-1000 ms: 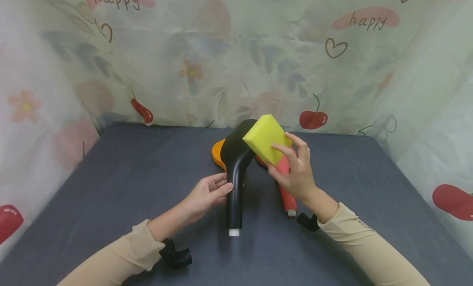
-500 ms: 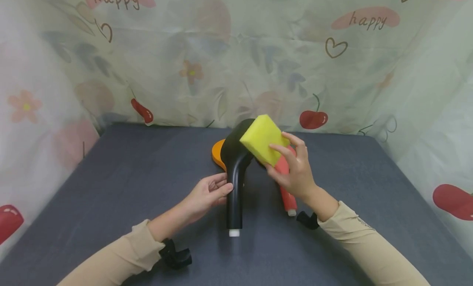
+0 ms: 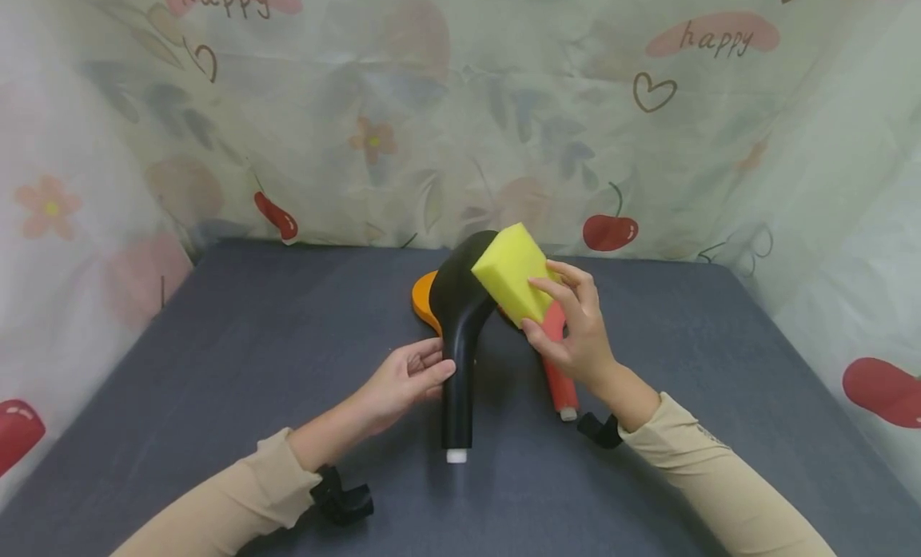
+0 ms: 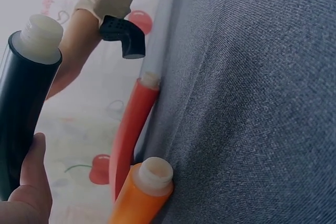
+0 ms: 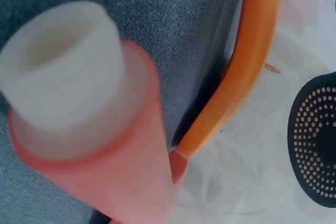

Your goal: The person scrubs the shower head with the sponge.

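Note:
My left hand (image 3: 406,381) grips the handle of a black handheld shower head (image 3: 457,325), held raised with its white threaded end pointing down toward me. In the left wrist view the thumb (image 4: 35,177) lies along the black handle (image 4: 23,98). A yellow sponge (image 3: 512,273) is pinched between the fingers and thumb of my right hand (image 3: 579,333). It overlaps the right side of the black head in the head view. The dotted spray face (image 5: 317,140) shows at the right edge of the right wrist view; the sponge is out of that view.
An orange shower head (image 3: 423,297) lies behind the black one, mostly hidden. A red shower head (image 3: 560,381) lies under my right hand, its white threaded end toward me. Black mounts (image 3: 344,497) hang at both wrists. Patterned cloth (image 3: 374,101) walls the grey table's (image 3: 216,365) back and sides.
The sponge has shifted slightly left, then back right, and turned so more of its side edge shows. The black shower head has dipped very slightly. My left hand keeps its grip.

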### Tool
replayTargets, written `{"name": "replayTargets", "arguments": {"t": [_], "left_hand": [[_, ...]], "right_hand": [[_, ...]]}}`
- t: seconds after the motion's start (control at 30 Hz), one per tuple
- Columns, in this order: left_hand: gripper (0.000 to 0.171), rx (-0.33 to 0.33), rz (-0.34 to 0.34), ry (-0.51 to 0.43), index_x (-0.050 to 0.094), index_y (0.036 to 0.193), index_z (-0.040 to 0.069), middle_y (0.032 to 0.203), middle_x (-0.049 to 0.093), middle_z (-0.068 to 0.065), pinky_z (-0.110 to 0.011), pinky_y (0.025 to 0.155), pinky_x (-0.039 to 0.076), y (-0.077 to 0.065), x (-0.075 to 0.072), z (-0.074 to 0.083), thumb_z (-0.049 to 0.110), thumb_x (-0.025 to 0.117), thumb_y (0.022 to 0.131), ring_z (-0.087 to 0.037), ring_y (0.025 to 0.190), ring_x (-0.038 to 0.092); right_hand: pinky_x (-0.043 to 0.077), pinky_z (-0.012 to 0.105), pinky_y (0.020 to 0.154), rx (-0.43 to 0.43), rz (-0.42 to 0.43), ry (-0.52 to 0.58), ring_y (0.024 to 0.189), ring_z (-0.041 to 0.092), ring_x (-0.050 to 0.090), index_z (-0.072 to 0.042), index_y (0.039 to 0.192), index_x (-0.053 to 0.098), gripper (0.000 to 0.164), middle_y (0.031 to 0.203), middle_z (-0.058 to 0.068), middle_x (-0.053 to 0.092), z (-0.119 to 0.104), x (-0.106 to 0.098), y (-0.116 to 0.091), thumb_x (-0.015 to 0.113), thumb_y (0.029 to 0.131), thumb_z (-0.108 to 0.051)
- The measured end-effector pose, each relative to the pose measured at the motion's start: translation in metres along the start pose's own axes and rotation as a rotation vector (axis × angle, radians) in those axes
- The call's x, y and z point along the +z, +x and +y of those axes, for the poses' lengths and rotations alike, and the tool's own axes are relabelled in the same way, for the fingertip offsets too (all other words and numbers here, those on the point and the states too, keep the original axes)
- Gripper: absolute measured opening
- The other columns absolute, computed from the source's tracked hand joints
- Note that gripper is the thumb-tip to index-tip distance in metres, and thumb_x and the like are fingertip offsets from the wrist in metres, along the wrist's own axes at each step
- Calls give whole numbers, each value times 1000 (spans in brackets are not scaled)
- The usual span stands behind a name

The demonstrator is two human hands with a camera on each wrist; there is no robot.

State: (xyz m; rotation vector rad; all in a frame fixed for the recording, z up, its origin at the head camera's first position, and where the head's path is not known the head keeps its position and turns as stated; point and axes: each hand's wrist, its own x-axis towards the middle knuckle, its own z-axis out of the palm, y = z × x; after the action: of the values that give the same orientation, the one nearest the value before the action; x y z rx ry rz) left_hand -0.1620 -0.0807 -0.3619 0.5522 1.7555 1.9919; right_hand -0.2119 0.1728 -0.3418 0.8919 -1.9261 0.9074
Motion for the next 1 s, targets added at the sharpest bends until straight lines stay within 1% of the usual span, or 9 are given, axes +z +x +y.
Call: {"name": "replayTargets", "arguments": {"t": [0.07, 0.13, 0.27, 0.4, 0.5, 0.6, 0.7, 0.87, 1.0], "left_hand": [[69, -1, -3, 5, 30, 141, -6, 141, 42, -27, -39, 94, 50, 0, -1, 0, 30, 61, 90, -5, 103, 60], [70, -12, -8, 16, 29, 142, -5, 142, 40, -26, -39, 96, 50, 0, -2, -1, 30, 60, 91, -8, 108, 59], [71, -37, -20, 63, 25, 144, -3, 146, 36, -22, -40, 99, 47, 0, -3, -2, 30, 59, 92, -24, 123, 52], [71, -51, -6, 124, 23, 145, -2, 147, 35, -22, -40, 100, 46, -1, -3, -5, 30, 58, 92, -33, 129, 45], [70, -53, 36, 149, 24, 146, 1, 146, 37, -21, -41, 100, 46, 0, -3, -6, 29, 59, 92, -33, 130, 45], [67, -50, 84, 149, 28, 145, 4, 144, 41, -19, -42, 100, 46, 1, -4, -6, 28, 60, 91, -31, 129, 46], [66, -46, 109, 150, 30, 145, 7, 142, 44, -18, -43, 100, 46, 2, -5, -6, 28, 61, 90, -31, 128, 48], [69, -19, 87, 236, 29, 146, 6, 140, 47, -18, -42, 101, 45, 1, -6, -7, 27, 62, 90, -31, 124, 50], [66, 54, 68, 342, 30, 145, 3, 133, 51, -20, -38, 95, 50, 1, -4, -9, 20, 62, 90, -31, 115, 54]], "right_hand": [[43, 37, 83, -14, 1, -5, 109, 37, 45, -2, 111, 57, 50, 122, 25, 45, -1, 0, 1, 51, 90, -47], [44, 35, 82, 3, 3, 4, 110, 37, 45, -1, 113, 56, 48, 124, 26, 44, 1, 0, 3, 52, 90, -44], [43, 35, 84, 107, 4, 43, 114, 33, 44, -1, 119, 53, 41, 127, 24, 43, 7, -1, 8, 57, 86, -25], [40, 39, 86, 214, 0, 66, 116, 26, 42, -4, 124, 52, 44, 127, 22, 45, 12, -3, 10, 57, 81, -11], [39, 39, 87, 235, -4, 73, 113, 25, 42, -4, 124, 52, 44, 125, 21, 47, 14, -5, 7, 56, 81, -10], [39, 37, 85, 219, -17, 69, 110, 27, 43, -4, 124, 52, 44, 123, 21, 48, 15, -7, 3, 55, 81, -11], [39, 33, 85, 204, -29, 73, 107, 27, 44, -3, 125, 52, 45, 121, 21, 49, 16, -7, 1, 55, 81, -11], [36, 25, 87, 254, -16, 103, 104, 10, 43, 0, 127, 51, 43, 119, 23, 50, 16, -10, 9, 52, 84, -6], [34, 23, 85, 308, 4, 126, 100, -2, 39, 7, 124, 50, 39, 117, 28, 49, 3, -16, 25, 48, 86, -1]]}}
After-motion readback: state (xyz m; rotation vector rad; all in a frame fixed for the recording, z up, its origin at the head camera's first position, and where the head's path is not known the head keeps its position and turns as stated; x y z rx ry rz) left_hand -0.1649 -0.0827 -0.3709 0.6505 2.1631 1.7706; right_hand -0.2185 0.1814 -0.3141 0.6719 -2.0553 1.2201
